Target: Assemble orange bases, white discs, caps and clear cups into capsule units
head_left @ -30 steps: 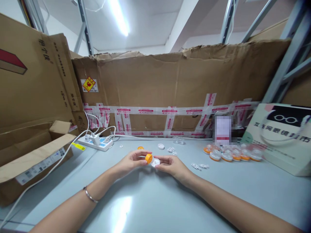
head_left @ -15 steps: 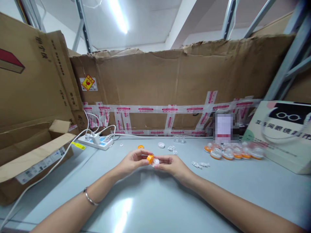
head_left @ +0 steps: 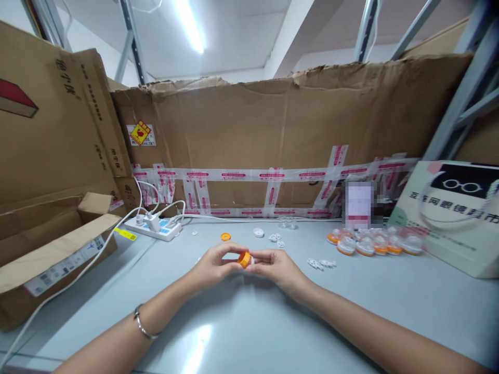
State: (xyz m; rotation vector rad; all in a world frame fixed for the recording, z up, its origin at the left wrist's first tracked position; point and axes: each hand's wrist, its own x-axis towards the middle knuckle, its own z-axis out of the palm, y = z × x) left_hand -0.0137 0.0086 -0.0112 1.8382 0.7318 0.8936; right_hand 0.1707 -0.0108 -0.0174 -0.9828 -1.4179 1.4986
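Observation:
Between thumb and fingers, my left hand grips an orange plastic ring. My right hand pinches a small white round part, pressed up against the ring's right side. The fingers hide much of the white part, so I cannot tell whether the two are joined. Both hands are held low over the middle of the table. Just beyond them lies another orange ring. Farther back are a white round cap and several small white perforated pieces.
More white perforated pieces lie right of my hands. Several clear-domed containers with orange and white bases stand before a paper bag. At left are a power strip and an opened carton. A large cardboard box backs the table.
My left hand has brought the orange ring right, up against the white part, which is now more covered. The orange ring on the table shows more fully.

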